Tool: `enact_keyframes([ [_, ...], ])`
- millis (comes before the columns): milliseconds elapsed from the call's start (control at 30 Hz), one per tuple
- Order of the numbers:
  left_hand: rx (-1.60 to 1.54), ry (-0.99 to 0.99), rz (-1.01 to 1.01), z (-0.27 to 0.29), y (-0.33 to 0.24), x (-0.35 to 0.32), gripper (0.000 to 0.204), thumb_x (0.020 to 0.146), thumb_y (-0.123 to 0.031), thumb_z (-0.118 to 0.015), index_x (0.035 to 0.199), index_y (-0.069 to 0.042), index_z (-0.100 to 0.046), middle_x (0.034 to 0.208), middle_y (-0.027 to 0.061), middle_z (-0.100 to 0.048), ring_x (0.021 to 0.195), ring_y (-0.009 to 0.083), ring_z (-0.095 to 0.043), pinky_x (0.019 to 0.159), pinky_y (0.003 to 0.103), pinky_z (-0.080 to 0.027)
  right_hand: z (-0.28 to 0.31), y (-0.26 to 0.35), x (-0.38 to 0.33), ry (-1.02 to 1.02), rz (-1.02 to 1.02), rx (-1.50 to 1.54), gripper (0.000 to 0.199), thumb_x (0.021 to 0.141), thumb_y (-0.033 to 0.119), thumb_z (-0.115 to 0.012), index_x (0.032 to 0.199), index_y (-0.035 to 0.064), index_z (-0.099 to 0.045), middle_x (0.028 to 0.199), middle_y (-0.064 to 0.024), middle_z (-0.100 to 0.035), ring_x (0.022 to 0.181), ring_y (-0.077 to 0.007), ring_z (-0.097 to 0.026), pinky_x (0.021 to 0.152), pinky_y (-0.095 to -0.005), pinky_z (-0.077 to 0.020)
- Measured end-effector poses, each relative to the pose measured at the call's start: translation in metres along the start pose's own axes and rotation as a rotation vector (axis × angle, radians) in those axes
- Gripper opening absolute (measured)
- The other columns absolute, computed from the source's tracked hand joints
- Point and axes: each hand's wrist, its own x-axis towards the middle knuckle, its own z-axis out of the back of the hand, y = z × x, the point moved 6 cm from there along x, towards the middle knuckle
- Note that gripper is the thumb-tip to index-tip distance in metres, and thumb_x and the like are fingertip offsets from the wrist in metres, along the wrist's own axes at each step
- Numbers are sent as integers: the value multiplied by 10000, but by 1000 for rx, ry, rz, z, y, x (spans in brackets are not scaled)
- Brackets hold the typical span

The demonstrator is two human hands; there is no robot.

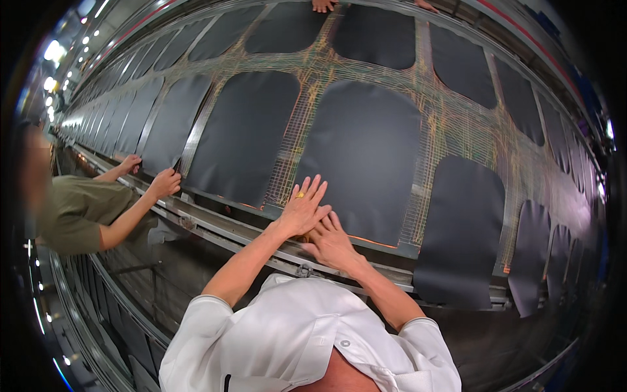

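A dark grey, round-cornered flat panel (366, 157) lies on the table straight ahead of me, over a grid of coloured lines. My left hand (304, 206) rests on its lower left corner, fingers stretched out, with a yellow ring on one of them. Close beside it, partly overlapped by the left, my right hand (332, 243) lies at the panel's near edge with its fingers extended. Neither hand visibly grips anything; the spot where they meet is hidden.
Similar dark panels (255, 130) line the table in two rows. To the right, one panel (460, 228) hangs over the near metal rail (222, 230). A co-worker's hands (164, 183) hold a panel edge at left. Another person's hand (322, 6) touches the far side.
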Motion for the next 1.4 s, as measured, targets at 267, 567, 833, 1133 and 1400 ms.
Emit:
enact_keyframes([
  [267, -216, -35, 51, 12, 33, -80, 570, 935, -332, -605, 1385, -2, -488, 1465, 188, -451, 1393, 336, -390, 1151, 483, -289, 18, -24, -15, -106, -156, 333, 580, 884, 259, -687, 1362, -20, -517, 1416, -220, -507, 1379, -386, -407, 1151, -483, -308],
  [567, -248, -607, 708, 71, 284, -167, 483, 882, -205, -644, 1258, 78, -532, 1279, 271, -553, 1214, 423, -511, 1041, 476, -395, -39, 18, 55, -398, -830, 1801, 372, 987, 177, -575, 1258, -72, -523, 1164, -182, -634, 1054, -277, -646, 957, -389, -535],
  [833, -16, -455, 680, 63, 344, -176, 644, 874, -262, -664, 1349, 93, -413, 1284, 315, -460, 1218, 493, -443, 1029, 535, -389, -66, 54, 124, -627, -1096, 1506, 557, 960, 216, -626, 1382, -89, -427, 1245, -175, -558, 1089, -241, -590, 922, -373, -528],
  [1133, -439, -427, 820, 80, 376, -173, 566, 860, -221, -689, 1305, 62, -484, 1143, 248, -589, 1051, 407, -579, 908, 474, -463, -72, 44, 150, -577, -1138, 1339, 301, 933, 256, -672, 1012, -19, -580, 835, -101, -650, 665, -163, -651, 574, -291, -566],
  [1400, -986, -211, 996, 58, 428, -171, 303, 923, -275, -662, 815, -6, -573, 663, 107, -647, 421, 181, -599, 367, 297, -480, -67, 40, 180, -294, -1107, 1237, 325, 952, 253, -645, 738, 48, -512, 683, -142, -660, 482, -170, -631, 379, -271, -495],
])
